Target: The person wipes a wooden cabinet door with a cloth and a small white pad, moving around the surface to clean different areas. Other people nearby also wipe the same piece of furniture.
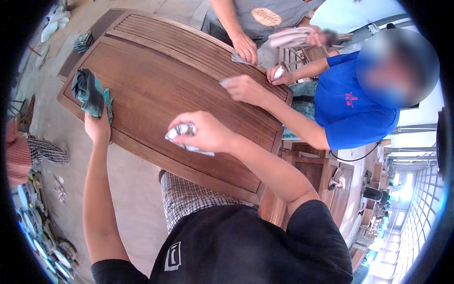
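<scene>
A dark brown wooden panel piece (170, 96) with a framed edge lies before me, with a strip of parallel slats (184, 46) along its far side. My left hand (97, 124) grips a bunched dark and green cloth (87, 90) at the panel's left end. Over the near half of the panel is my right hand (204, 131), its fingers closed around a crumpled white and grey sheet (181, 132), possibly abrasive paper. Whether that sheet touches the wood I cannot tell.
Across from me, a person in a checked apron (262, 17) and a person in a blue shirt (354, 96) work over the slatted side. A small box (83, 42) sits by the far left corner. Cans (39, 227) stand on the floor at left; wooden furniture (315, 170) stands at right.
</scene>
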Action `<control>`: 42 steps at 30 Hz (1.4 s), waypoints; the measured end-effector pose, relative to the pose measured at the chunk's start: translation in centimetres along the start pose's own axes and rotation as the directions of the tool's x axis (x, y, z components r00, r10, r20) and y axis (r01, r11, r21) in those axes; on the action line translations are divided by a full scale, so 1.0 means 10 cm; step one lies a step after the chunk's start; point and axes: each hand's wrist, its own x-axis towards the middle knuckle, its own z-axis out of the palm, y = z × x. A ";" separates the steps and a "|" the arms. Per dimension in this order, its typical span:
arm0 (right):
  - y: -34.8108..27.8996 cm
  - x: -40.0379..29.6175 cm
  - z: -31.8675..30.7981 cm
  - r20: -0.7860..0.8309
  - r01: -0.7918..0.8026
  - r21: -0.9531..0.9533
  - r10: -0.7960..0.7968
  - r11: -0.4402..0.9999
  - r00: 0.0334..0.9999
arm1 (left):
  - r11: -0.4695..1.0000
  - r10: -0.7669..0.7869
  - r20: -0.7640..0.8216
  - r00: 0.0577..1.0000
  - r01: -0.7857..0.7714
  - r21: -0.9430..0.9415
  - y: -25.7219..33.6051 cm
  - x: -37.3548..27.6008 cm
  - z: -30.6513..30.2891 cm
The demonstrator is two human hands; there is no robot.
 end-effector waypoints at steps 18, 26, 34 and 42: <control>0.43 -0.54 0.16 -0.134 -0.252 0.629 0.421 0.736 0.897 | 0.984 0.057 -0.014 0.998 -0.054 0.171 -0.19 0.23 0.21; 0.36 -0.61 0.18 -0.101 -0.237 0.712 0.430 0.661 0.897 | 0.956 0.233 -0.025 0.972 -0.224 0.188 -0.85 0.45 0.15; 0.38 -0.83 0.21 -0.154 -0.221 0.707 0.452 0.671 0.879 | 0.963 0.158 0.017 0.987 -0.158 0.218 -0.52 0.54 0.18; 0.49 -0.87 0.12 -0.331 -0.196 0.653 0.508 0.731 0.795 | 0.973 0.060 0.091 0.994 -0.079 0.219 -0.49 0.50 0.11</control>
